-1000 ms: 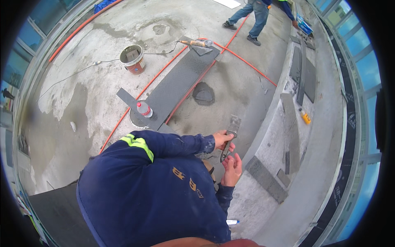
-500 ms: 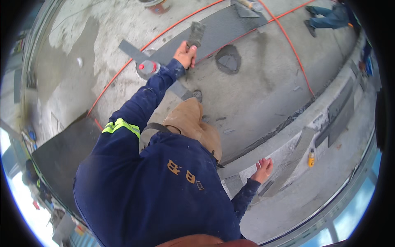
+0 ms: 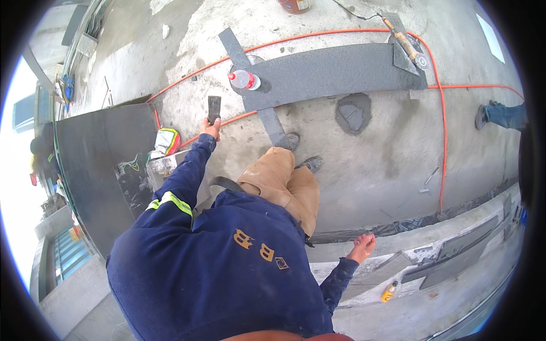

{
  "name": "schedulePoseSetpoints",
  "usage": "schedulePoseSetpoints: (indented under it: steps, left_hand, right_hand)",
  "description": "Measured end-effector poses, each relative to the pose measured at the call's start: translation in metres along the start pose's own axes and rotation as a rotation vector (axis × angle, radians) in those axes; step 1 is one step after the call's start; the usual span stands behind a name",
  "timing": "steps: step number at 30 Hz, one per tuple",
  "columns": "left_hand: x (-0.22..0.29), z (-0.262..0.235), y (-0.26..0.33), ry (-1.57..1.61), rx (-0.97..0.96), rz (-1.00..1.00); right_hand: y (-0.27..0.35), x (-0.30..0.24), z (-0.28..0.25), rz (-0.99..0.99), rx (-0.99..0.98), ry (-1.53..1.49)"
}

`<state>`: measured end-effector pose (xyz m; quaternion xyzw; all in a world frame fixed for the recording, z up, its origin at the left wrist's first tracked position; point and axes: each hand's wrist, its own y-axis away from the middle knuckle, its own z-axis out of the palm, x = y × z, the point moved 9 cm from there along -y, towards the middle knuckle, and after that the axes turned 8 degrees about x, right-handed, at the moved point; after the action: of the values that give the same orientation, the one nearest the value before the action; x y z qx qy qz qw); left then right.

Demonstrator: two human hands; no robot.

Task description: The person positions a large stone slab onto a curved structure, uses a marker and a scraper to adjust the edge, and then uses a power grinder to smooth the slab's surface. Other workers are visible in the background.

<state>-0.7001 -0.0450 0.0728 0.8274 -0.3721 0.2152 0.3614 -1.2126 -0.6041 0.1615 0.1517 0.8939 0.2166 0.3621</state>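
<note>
My left hand (image 3: 211,129) is closed around the lower end of a small dark-grey rectangular piece (image 3: 214,108), held upright above the floor; its exact kind is unclear. Out to the right, my right hand (image 3: 362,248) has its fingers curled together near the low concrete ledge. Whatever it may hold is too small to make out. A clear bottle with a red cap (image 3: 244,79) stands beside the long curved dark slab (image 3: 330,71), beyond my left hand. A narrow dark strip (image 3: 272,126) lies close to my boots.
Orange cable (image 3: 443,131) runs across the concrete floor. An angle grinder (image 3: 406,42) rests on the slab's far right end. A yellow bottle (image 3: 389,291) and dark slabs (image 3: 463,241) lie along the ledge at right. A dark panel (image 3: 91,165) stands left. Another person's leg (image 3: 503,115) shows far right.
My view has turned left. My left hand, still gripping the grey piece, has moved left and lower, away from the slab. My right hand stays low at the right, fingers curled.
</note>
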Motion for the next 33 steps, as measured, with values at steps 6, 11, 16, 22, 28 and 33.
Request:
schedulePoseSetpoints:
  steps: [6, 11, 16, 22, 28, 33]
  left_hand:
    - [-0.024, -0.003, 0.030, -0.139, 0.031, -0.028]
    - [-0.035, 0.031, 0.017, -0.152, -0.021, 0.337]
    - [0.025, 0.117, 0.006, -0.251, -0.080, 0.313]
    - [0.153, 0.245, 0.000, -0.358, -0.291, 0.421]
    - [0.320, 0.365, 0.047, -0.441, -0.400, 0.708]
    - [0.402, 0.474, 0.057, -0.416, -0.410, 0.860]
  right_hand:
    - [-0.044, -0.013, -0.013, -0.072, 0.004, -0.044]
    - [-0.069, -0.050, 0.005, -0.096, 0.019, -0.108]
    - [-0.086, -0.100, 0.025, -0.080, 0.070, -0.166]
    - [-0.118, -0.159, 0.089, 0.097, -0.067, -0.371]
    - [-0.176, -0.224, 0.159, 0.149, -0.246, -0.244]
    - [-0.254, -0.246, 0.209, 0.185, -0.328, 0.025]
